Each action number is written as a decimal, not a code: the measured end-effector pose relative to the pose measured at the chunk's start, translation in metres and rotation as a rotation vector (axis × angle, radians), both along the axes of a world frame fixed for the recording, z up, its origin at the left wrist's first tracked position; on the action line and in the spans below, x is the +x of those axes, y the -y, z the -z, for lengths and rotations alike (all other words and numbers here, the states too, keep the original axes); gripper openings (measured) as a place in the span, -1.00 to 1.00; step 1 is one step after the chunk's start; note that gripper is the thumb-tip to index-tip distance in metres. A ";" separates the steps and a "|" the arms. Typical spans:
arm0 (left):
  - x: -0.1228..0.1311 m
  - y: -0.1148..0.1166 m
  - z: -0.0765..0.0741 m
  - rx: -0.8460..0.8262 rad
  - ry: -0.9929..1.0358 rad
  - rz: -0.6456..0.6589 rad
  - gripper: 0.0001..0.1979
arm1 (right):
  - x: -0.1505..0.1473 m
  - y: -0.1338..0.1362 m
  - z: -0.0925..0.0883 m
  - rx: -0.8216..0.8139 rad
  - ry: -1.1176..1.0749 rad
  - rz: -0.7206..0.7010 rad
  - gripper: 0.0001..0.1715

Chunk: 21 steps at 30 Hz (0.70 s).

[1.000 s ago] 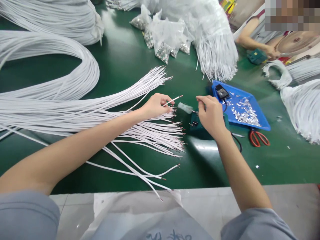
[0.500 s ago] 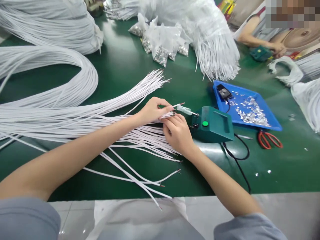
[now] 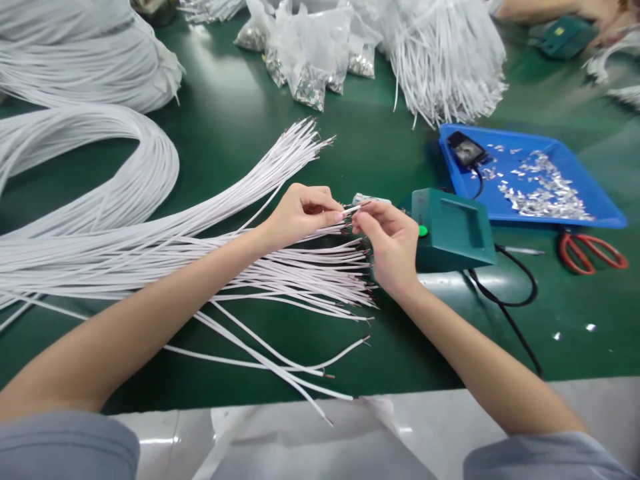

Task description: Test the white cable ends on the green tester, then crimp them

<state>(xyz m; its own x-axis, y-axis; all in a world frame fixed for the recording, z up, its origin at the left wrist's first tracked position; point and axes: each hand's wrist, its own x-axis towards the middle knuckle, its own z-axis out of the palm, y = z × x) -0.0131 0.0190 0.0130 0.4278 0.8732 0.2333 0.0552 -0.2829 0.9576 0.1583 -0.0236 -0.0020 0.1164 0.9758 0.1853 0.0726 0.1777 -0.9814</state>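
My left hand (image 3: pixel 303 217) is closed in a pinch on a white cable (image 3: pixel 351 209) close to its stripped end. The thumb and fingers of my right hand (image 3: pixel 393 243) pinch the tip of the same cable. A loose spread of white cables (image 3: pixel 320 277) lies beneath and in front of my hands, bare ends pointing right. Just right of my right hand stands a green machine (image 3: pixel 455 230) with a bright green button, partly covered by that hand. Behind my fingers a pale clear piece (image 3: pixel 370 199) shows at the machine's left side.
A blue tray (image 3: pixel 617 217) holds small silver metal pieces and a black device (image 3: pixel 467 150). Red-handled scissors (image 3: pixel 575 253) lie before it. Bags of metal parts (image 3: pixel 310 87) and cable bundles (image 3: pixel 445 60) sit behind. A co-worker's arm (image 3: pixel 545 10) is at the far right.
My right hand has moved from the cable bunch up to the cable tip beside my left hand. The view has shifted, with the tray and machine appearing farther right.
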 end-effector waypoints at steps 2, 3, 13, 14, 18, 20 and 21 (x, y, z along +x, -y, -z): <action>0.000 0.000 0.000 -0.004 -0.002 0.028 -0.87 | 0.000 0.000 -0.002 0.007 -0.003 0.006 -0.85; 0.000 0.000 0.001 0.000 -0.006 0.039 -0.87 | 0.001 0.000 -0.002 0.016 0.001 0.007 -0.84; 0.002 0.004 -0.003 0.295 -0.613 -0.161 -0.83 | 0.008 -0.002 -0.001 0.219 0.094 0.166 -0.79; 0.003 0.007 -0.007 0.337 -0.800 -0.194 -0.80 | 0.007 -0.001 -0.002 0.285 0.118 0.185 -0.80; 0.009 0.029 -0.024 0.335 -1.396 -0.132 -0.71 | 0.006 0.003 -0.005 0.554 0.364 0.075 -0.82; 0.013 0.041 -0.033 0.331 -1.465 -0.015 -0.68 | 0.007 0.003 -0.003 0.588 0.595 -0.092 -0.71; 0.015 0.047 -0.038 0.342 -1.469 0.059 -0.67 | 0.007 0.002 -0.001 0.574 0.720 -0.175 -0.65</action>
<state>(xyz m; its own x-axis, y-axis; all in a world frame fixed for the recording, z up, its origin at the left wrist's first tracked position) 0.0016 -0.0275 0.0511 0.4864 0.8405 -0.2387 0.8586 -0.5105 -0.0478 0.1656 -0.0261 -0.0008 -0.3535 0.7052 0.6147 0.5550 0.6870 -0.4690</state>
